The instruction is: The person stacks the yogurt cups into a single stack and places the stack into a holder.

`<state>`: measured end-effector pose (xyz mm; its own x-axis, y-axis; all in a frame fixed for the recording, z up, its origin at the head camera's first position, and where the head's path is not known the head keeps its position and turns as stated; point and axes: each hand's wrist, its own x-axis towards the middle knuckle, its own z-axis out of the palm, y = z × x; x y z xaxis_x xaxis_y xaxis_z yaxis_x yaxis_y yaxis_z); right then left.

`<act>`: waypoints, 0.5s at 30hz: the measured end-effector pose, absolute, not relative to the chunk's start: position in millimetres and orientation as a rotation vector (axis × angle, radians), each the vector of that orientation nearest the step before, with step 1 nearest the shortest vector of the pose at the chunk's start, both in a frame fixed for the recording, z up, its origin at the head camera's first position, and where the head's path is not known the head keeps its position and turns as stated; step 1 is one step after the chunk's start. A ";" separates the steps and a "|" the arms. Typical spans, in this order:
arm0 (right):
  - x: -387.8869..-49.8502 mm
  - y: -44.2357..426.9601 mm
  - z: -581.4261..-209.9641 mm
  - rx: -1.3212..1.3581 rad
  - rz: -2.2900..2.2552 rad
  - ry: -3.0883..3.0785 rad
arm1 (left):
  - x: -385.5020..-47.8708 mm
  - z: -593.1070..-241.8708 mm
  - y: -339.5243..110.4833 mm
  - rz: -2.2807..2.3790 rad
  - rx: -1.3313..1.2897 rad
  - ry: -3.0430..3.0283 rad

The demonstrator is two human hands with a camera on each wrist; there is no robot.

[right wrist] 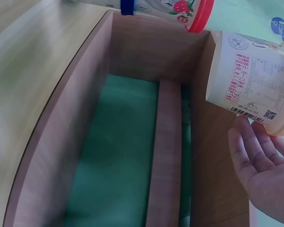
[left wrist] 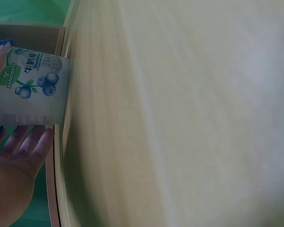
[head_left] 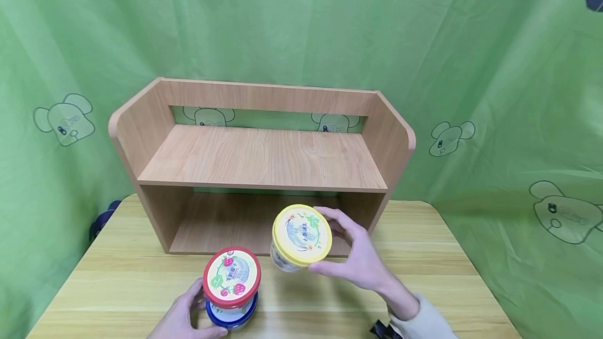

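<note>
My left hand (head_left: 182, 317) grips a paper tub with a blue lid (head_left: 235, 321), thumb and fingers on opposite sides. Blueberries decorate the wall of this tub (left wrist: 33, 90) in the left wrist view. A red-lidded tub (head_left: 232, 278) with strawberries on it sits on top of the blue lid. To the right, my right hand (head_left: 358, 255) holds a yellow-lidded tub (head_left: 302, 235) above the table, in front of the shelf's lower compartment. The right wrist view shows printed text and a barcode on the yellow-lidded tub (right wrist: 251, 78), with fingers below it.
A two-tier wooden shelf (head_left: 264, 156) stands at the back of the wooden table (head_left: 424, 266). Its side panels rise left and right of the boards. A green curtain (head_left: 282, 30) hangs behind. Some small black object (head_left: 383, 330) shows beside the right sleeve.
</note>
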<state>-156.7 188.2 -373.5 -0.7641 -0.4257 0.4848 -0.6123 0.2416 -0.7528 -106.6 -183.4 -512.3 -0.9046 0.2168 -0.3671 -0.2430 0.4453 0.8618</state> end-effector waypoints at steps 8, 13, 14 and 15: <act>-160.9 173.9 -367.3 1.054 1.555 -2.282 | -103.9 -510.1 -184.0 1.508 0.084 2.300; -161.3 164.7 -369.2 1.086 1.577 -2.260 | -103.8 -511.0 -183.3 1.492 0.035 2.286; -161.4 162.7 -369.8 1.099 1.580 -2.255 | -104.0 -511.6 -183.5 1.486 0.026 2.284; -161.3 160.7 -370.2 1.108 1.582 -2.255 | -104.2 -512.1 -183.6 1.486 0.026 2.284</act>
